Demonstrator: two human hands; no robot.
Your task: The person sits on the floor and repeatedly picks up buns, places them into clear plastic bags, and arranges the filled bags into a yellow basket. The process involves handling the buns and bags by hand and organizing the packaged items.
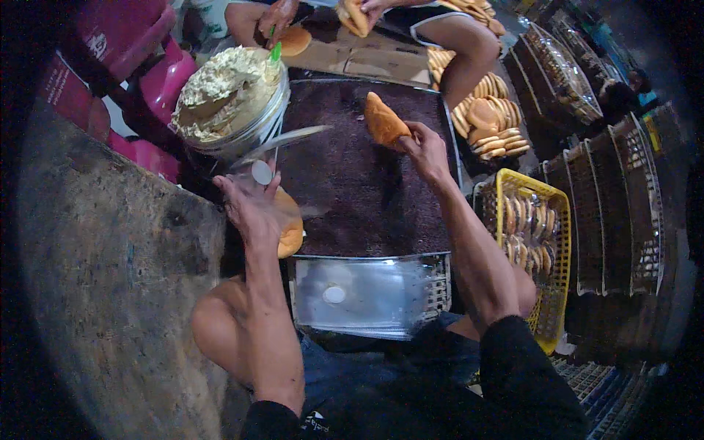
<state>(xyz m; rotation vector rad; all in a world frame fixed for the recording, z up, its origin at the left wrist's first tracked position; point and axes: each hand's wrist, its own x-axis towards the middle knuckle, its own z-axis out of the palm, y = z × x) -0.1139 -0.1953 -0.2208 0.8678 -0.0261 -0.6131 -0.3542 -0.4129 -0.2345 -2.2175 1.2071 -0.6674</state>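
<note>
My right hand (425, 152) pinches a folded, golden-brown bun (384, 122) over a wide tray (352, 198) spread with dark brown sprinkles. At the tray's left edge, my left hand (253, 205) is smeared by motion, its fingers around a clear plastic bag (262, 173) with a white round label. Under that hand lies a round bun (291, 226), partly covered. A stack of clear bags (374, 297) with a like label sits between my knees. Beyond my left hand stands a clear tub heaped with pale cream (235, 88).
Across the tray, another person's hands (275, 18) work with buns beside brown cardboard (352, 59). Many buns (488, 114) lie stacked at the right. A yellow crate (563, 257) holds wrapped buns, with racks beyond. Pink plastic seats (161, 81) and a wooden board (125, 286) are left.
</note>
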